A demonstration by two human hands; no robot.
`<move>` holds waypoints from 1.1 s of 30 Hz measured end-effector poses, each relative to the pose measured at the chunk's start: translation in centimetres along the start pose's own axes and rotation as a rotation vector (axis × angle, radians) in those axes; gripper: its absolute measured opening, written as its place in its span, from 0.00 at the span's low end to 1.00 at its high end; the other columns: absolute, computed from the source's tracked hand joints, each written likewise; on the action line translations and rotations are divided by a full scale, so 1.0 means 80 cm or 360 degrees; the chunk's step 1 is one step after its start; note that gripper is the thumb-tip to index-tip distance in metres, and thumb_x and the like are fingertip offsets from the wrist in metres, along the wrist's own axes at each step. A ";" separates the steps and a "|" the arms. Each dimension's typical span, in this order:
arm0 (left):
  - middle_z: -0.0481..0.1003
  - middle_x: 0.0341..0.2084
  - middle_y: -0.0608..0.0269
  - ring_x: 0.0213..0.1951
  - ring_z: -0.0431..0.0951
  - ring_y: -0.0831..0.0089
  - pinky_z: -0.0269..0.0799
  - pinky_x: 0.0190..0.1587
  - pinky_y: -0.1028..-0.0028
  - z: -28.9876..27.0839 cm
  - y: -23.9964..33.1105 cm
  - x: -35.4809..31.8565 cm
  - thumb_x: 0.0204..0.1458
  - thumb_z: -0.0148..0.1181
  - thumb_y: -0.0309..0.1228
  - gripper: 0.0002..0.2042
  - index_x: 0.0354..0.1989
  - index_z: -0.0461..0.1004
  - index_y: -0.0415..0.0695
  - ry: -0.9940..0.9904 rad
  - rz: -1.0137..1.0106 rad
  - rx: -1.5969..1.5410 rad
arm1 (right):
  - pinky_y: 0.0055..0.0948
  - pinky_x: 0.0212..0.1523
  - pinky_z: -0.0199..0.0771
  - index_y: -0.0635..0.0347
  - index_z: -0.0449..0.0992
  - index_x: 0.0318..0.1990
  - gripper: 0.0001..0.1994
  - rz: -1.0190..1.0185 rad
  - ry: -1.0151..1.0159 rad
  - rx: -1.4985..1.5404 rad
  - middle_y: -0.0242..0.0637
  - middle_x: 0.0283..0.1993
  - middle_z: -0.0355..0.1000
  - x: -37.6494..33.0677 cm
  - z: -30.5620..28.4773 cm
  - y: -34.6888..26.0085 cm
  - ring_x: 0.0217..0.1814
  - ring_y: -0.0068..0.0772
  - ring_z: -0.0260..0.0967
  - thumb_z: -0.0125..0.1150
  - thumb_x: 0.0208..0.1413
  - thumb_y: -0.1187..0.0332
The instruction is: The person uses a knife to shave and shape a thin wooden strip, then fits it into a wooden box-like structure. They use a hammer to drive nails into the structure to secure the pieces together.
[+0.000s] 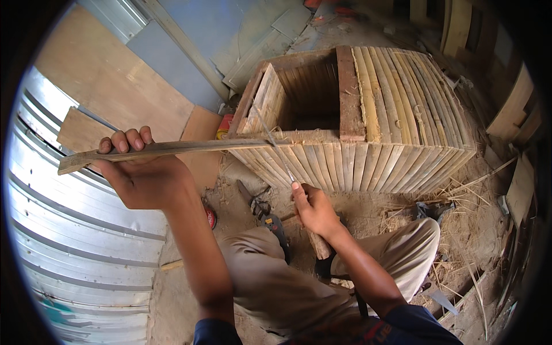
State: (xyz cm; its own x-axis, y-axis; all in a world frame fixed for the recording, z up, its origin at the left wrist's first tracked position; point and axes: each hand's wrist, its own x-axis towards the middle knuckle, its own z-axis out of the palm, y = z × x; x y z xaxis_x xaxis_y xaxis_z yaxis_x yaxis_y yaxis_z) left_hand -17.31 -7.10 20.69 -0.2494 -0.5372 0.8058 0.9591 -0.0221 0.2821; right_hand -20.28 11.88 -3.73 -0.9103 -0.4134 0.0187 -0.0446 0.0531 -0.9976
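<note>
My left hand (144, 178) is closed around a long, slightly curved bamboo strip (190, 146), palm up and fingers over its edge. The strip stretches rightward to the near top edge of a wooden box (345, 167) clad in bamboo slats. My right hand (316, 210) grips a long-bladed knife (282, 158), its thumb pressed forward near the base of the blade. The thick wooden handle (319, 244) sticks out below that hand. Seen almost edge-on, the thin blade crosses the strip near its right end; whether they touch I cannot tell.
Corrugated metal sheeting (86, 241) curves along the left, with plywood boards (115, 63) behind it. A dark power tool (273, 224) and a red can (210, 217) lie on the dirt near my legs. Bamboo shavings (460, 201) litter the right side.
</note>
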 end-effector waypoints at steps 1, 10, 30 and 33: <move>0.66 0.28 0.67 0.31 0.67 0.73 0.64 0.38 0.71 -0.002 0.000 0.001 0.67 0.45 0.45 0.15 0.41 0.67 0.46 -0.0027 0.0000 -0.0012 | 0.31 0.18 0.65 0.67 0.71 0.30 0.27 -0.0063 0.0088 -0.0024 0.35 0.15 0.66 -0.001 0.002 0.008 0.14 0.26 0.64 0.44 0.70 0.49; 0.65 0.28 0.61 0.31 0.66 0.70 0.65 0.37 0.70 0.005 0.004 -0.002 0.66 0.43 0.48 0.19 0.42 0.66 0.42 -0.0516 -0.0146 -0.0360 | 0.31 0.22 0.66 0.68 0.72 0.33 0.27 -0.0178 -0.0121 0.0156 0.37 0.20 0.68 -0.043 0.005 -0.089 0.18 0.24 0.64 0.44 0.69 0.48; 0.67 0.24 0.64 0.26 0.68 0.70 0.66 0.31 0.71 -0.016 0.005 0.017 0.66 0.41 0.50 0.21 0.38 0.68 0.43 -0.0264 -0.0072 -0.0169 | 0.42 0.27 0.70 0.73 0.76 0.42 0.28 0.0163 -0.0158 0.0269 0.50 0.20 0.70 -0.014 0.023 -0.073 0.23 0.44 0.72 0.46 0.68 0.48; 0.67 0.24 0.64 0.25 0.68 0.71 0.67 0.31 0.72 -0.027 0.003 0.015 0.66 0.41 0.50 0.20 0.37 0.68 0.45 -0.0220 -0.0082 -0.0151 | 0.43 0.30 0.72 0.73 0.76 0.42 0.28 -0.0004 -0.0210 0.0108 0.54 0.22 0.73 -0.015 0.020 -0.069 0.26 0.46 0.75 0.48 0.67 0.49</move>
State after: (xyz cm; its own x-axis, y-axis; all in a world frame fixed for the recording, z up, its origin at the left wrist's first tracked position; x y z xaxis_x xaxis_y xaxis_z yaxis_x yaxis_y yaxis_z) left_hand -17.12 -9.57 20.58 -0.3084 -0.4125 0.8572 0.9512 -0.1297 0.2798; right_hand -18.27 10.60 1.63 -0.8479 -0.5298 0.0170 -0.0150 -0.0080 -0.9999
